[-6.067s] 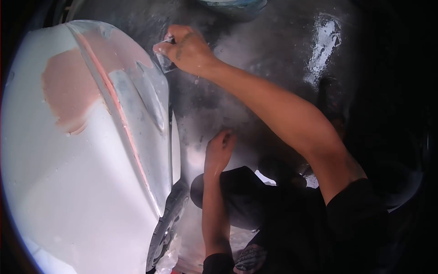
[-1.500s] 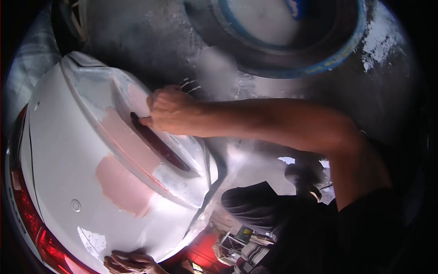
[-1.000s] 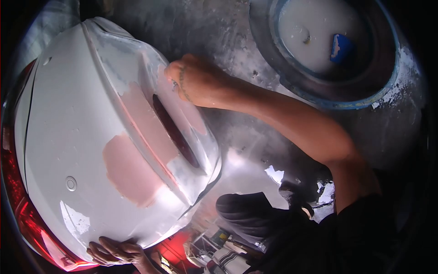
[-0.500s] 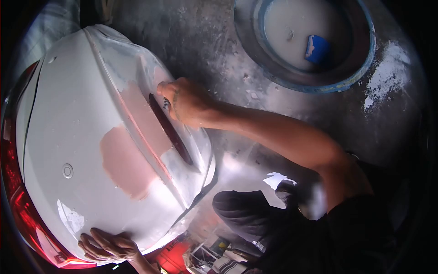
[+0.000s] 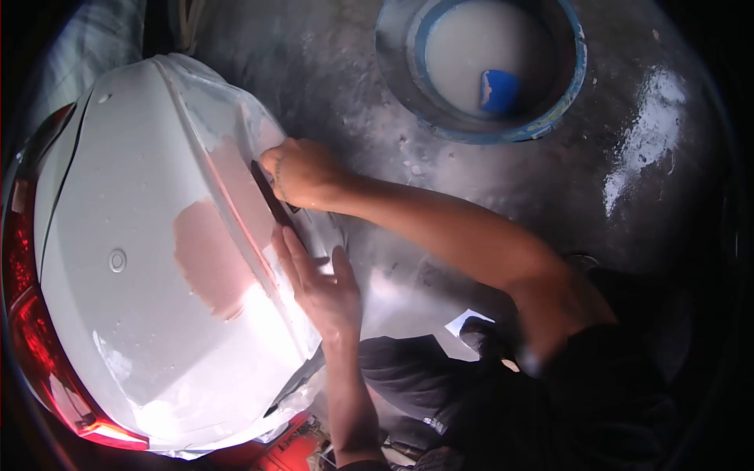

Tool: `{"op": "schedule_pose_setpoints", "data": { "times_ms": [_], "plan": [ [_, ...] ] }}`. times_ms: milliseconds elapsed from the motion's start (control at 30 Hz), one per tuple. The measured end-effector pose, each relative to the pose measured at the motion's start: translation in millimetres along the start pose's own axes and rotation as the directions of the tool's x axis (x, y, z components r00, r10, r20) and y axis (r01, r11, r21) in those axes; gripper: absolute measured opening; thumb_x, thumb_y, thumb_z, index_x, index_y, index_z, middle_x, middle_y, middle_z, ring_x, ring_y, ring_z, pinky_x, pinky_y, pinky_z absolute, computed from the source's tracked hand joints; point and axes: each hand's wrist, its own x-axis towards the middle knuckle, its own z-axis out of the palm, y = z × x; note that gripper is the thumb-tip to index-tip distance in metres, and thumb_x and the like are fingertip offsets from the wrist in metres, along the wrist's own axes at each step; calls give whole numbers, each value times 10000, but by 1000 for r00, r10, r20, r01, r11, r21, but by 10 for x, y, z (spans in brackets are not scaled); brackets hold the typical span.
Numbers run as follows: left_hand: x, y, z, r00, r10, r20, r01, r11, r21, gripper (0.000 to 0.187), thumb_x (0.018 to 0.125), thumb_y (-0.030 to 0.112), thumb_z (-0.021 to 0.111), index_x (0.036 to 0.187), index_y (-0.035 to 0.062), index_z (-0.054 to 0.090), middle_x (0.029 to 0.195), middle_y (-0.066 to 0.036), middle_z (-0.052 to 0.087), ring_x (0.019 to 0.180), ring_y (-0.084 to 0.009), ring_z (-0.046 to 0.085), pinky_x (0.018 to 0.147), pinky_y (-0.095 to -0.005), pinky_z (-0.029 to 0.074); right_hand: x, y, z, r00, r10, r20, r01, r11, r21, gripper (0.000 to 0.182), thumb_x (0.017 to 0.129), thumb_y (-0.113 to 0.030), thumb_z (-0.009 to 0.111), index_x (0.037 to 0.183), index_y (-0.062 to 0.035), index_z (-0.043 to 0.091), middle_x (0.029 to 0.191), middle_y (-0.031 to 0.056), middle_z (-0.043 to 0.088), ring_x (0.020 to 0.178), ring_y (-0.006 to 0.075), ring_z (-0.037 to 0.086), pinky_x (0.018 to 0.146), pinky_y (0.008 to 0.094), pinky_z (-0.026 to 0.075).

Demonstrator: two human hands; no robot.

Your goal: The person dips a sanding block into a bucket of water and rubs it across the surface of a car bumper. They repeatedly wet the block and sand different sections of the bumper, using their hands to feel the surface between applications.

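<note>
A white car bumper [image 5: 133, 212] with pink filler patches [image 5: 212, 255] fills the left side. A narrow dark slot-like strip [image 5: 269, 192] runs along its contoured edge. My right hand [image 5: 302, 173] is closed, with its knuckles against the panel at the strip's upper end. A small dark edge shows beneath that hand, but what it holds is hidden. My left hand [image 5: 326, 298] lies with fingers stretched and thumb apart on the bumper near the strip's lower end. It touches the surface and grips nothing that I can see.
A round basin [image 5: 581, 71] of cloudy water stands on the wet grey floor at upper right, with a blue block-like piece [image 5: 500, 90] in it. Red tail light [image 5: 35, 330] edges the panel at left. A red object [image 5: 294, 447] and clutter lie below.
My left hand has left the bumper's lower edge and come up beside the dark strip, near my right hand. My right hand stays at the strip, slightly shifted. The view has moved a little.
</note>
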Motion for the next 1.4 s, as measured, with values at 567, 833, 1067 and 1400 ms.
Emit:
{"op": "schedule_pose_setpoints", "data": {
  "times_ms": [567, 833, 1067, 1400],
  "plan": [
    [576, -19, 689, 940, -286, -186, 294, 956, 19, 521, 951, 31, 525, 1471, 21, 489, 1172, -262, 703, 992, -438, 706, 840, -490, 561, 157, 147, 54, 999, -5, 44, 1, 995, 102, 169, 805, -131, 700, 841, 31, 735, 800, 227, 715, 761, 376, 722, 719, 440, 562],
    [582, -26, 729, 938, -209, -277, 254, 957, 137, 473, 994, 148, 583, 1445, 17, 520, 1144, -255, 714, 945, -418, 722, 790, -482, 576, 53, 240, -24, 989, -95, 112, 70, 976, 204, 232, 865, -176, 706, 1003, 2, 761, 1015, 212, 744, 918, 369, 727, 850, 432, 564],
    [752, -31, 769, 936, -230, -268, 281, 944, 170, 466, 1034, 250, 556, 1437, 18, 515, 1173, -240, 711, 929, -418, 725, 741, -495, 593, 146, 306, 38, 996, -53, 68, 28, 948, 317, 268, 914, -182, 712, 1100, 5, 755, 1058, 221, 746, 979, 351, 736, 880, 391, 578],
    [718, 59, 693, 927, -284, -243, 315, 944, 99, 422, 1032, 200, 535, 1403, -2, 531, 1179, -263, 700, 973, -446, 708, 794, -518, 574, 103, 371, -14, 990, -98, 105, 54, 932, 360, 255, 956, -112, 662, 1168, 18, 719, 1083, 192, 754, 997, 246, 739, 888, 339, 567]
  ]
}}
